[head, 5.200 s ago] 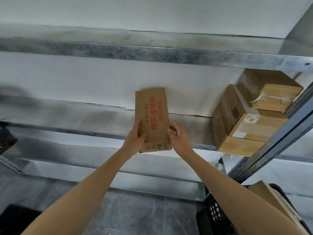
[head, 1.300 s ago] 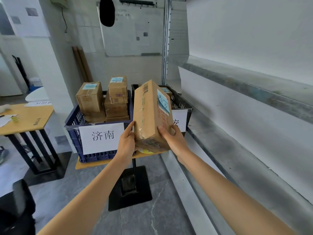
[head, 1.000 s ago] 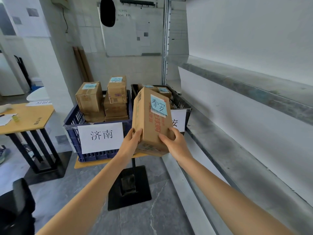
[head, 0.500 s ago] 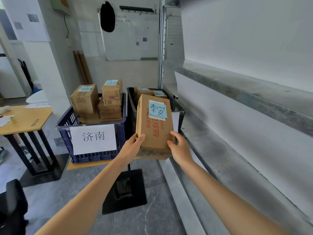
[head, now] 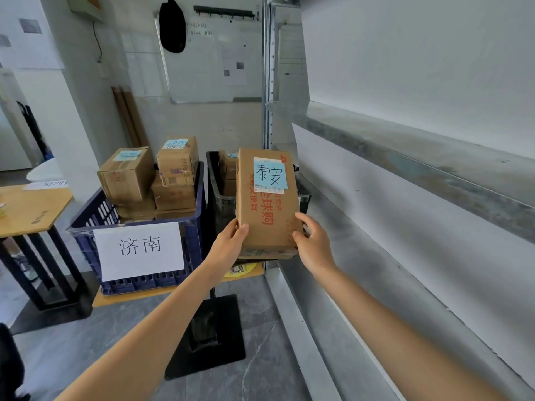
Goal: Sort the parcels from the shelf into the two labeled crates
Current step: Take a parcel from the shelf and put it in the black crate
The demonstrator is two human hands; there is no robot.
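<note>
Parcel (head: 267, 204) being held upright at centre, in front of black crate (head: 215, 192). Blue sticker (head: 270, 175) being faced toward camera, likely for reading the destination.

Lower edges being gripped:
- left hand (head: 228, 244) at parcel's 7 o'clock, thumb curled on front
- right hand (head: 312, 244) at 5 o'clock, thumb curled on front

Black crate judged the target, its sign being hidden by parcel.

Blue crate (head: 192, 256) at 9 o'clock, sign (head: 139, 250) not matching sticker, boxes (head: 127, 175) being stacked inside. Shelf (head: 405, 157) at 3 o'clock.

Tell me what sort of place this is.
Likely a parcel sorting room: a dark blue plastic crate with a white paper label holds brown cardboard parcels, grey metal shelving runs alongside, and the left hand and right hand hold a blue-labelled brown cardboard box.
</note>
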